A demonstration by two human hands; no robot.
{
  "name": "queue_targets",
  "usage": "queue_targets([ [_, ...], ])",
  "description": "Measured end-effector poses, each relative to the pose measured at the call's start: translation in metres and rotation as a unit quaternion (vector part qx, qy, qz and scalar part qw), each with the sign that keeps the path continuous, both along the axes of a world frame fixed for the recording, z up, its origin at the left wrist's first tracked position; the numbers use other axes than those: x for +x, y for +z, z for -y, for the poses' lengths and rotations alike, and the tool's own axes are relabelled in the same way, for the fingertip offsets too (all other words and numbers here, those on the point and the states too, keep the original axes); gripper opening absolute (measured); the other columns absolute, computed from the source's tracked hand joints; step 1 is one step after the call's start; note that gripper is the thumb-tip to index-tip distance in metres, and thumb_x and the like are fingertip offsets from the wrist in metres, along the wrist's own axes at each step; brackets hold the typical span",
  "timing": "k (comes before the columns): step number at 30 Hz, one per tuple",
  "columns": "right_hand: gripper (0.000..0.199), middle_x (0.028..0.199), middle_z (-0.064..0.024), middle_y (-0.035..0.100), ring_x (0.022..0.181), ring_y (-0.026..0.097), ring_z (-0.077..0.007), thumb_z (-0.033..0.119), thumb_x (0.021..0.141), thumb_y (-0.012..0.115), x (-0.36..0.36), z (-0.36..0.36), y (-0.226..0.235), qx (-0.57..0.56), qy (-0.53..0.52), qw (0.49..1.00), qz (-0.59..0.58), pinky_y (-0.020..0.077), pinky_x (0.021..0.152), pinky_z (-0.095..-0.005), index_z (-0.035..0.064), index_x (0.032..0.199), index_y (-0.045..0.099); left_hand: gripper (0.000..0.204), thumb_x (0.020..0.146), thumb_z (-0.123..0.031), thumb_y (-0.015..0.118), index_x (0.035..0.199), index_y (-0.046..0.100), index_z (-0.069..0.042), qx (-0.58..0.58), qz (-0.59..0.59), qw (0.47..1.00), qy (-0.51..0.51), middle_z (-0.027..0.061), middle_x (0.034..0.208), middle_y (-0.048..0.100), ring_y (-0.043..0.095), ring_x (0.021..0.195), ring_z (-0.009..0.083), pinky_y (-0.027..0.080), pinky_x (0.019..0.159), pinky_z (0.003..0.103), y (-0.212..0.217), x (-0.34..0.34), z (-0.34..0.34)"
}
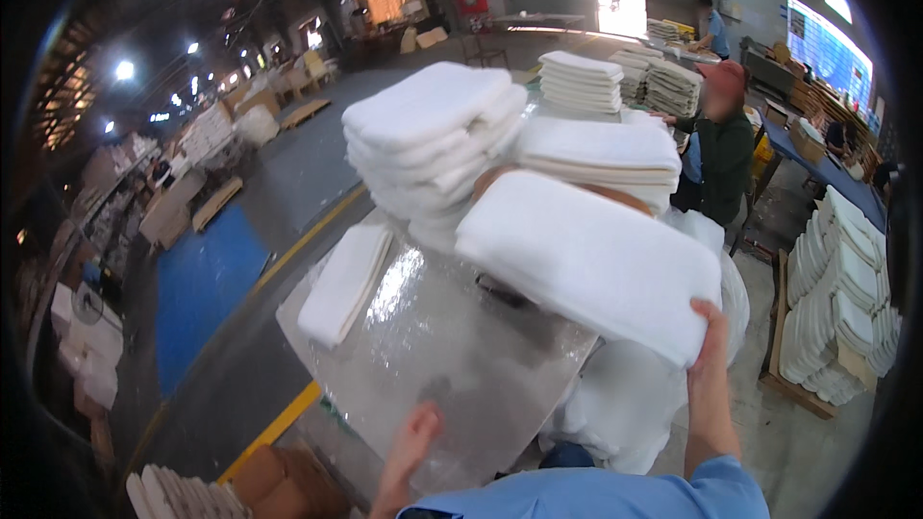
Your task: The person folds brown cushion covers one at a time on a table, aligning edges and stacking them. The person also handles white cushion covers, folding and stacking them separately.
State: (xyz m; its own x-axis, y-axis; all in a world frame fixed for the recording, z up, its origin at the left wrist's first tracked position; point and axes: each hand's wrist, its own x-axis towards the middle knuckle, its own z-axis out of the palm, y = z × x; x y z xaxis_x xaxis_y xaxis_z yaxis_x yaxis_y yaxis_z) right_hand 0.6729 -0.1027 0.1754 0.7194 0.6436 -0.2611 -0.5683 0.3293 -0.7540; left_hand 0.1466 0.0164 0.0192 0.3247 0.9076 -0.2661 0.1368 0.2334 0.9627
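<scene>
My right hand (710,341) grips the near right corner of a thick white padding pad (596,255), which looks like several soft layers folded together. This pad is tilted, its far end close to the piled pads. My left hand (415,434) hovers over the near part of the plastic-covered table (452,346), fingers curled in, with nothing visible in them. A smaller folded white pad (346,284) lies at the table's left edge. Behind it rises a tall stack of white pads (433,125), and another stack (601,149) stands to its right.
A person in a red cap (721,125) stands at the far right of the table. White pads (836,298) are piled on a wooden pallet at right. Clear plastic wrap (615,404) bulges beside the table. A brown carton (284,485) sits at lower left, near a yellow floor line (274,428).
</scene>
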Motion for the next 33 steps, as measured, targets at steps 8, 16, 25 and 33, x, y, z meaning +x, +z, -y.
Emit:
queue_targets([
  [8,0.073,0.119,-0.0175,0.068,0.106,0.070,-0.0296,0.012,0.070,0.073,-0.167,0.068,-0.097,-0.069,0.234,0.969,-0.026,0.0593,0.093,-0.0417,-0.0036,0.138,0.054,0.050,0.110,-0.042,0.052,0.136,0.061,0.000,-0.192,0.195,0.958,0.087,0.0113,0.123,0.071,0.070,0.104,0.0216,0.056,0.092,0.037,0.055,-0.079,-0.063],
  [16,0.075,0.128,-0.0177,0.065,0.114,0.067,-0.0327,0.005,0.073,0.071,-0.207,0.060,-0.145,-0.065,0.314,0.946,-0.044,0.0569,0.099,-0.0465,0.0011,0.145,0.050,0.044,0.111,-0.030,0.050,0.135,0.060,0.005,-0.253,0.147,0.924,0.246,0.0150,0.127,0.070,0.070,0.111,0.0272,0.057,0.096,0.043,0.008,-0.123,0.013],
  [25,0.068,0.135,-0.0134,0.061,0.119,0.061,-0.0261,0.037,0.095,0.074,-0.200,0.015,-0.194,-0.227,0.435,0.868,0.076,0.0501,0.098,-0.0438,0.0086,0.149,0.045,0.037,0.107,-0.030,0.054,0.126,0.066,0.000,-0.278,0.133,0.891,0.333,0.0110,0.120,0.073,0.071,0.106,0.0252,0.060,0.091,0.043,-0.018,-0.131,0.025],
  [33,0.066,0.121,-0.0087,0.068,0.110,0.060,-0.0197,0.049,0.102,0.064,-0.202,0.011,-0.203,-0.324,0.289,0.878,0.200,0.0471,0.093,-0.0361,0.0053,0.150,0.051,0.039,0.106,-0.034,0.056,0.123,0.064,-0.001,-0.192,-0.148,0.883,0.403,0.0085,0.110,0.072,0.072,0.092,0.0271,0.058,0.075,0.043,-0.022,-0.144,0.038],
])
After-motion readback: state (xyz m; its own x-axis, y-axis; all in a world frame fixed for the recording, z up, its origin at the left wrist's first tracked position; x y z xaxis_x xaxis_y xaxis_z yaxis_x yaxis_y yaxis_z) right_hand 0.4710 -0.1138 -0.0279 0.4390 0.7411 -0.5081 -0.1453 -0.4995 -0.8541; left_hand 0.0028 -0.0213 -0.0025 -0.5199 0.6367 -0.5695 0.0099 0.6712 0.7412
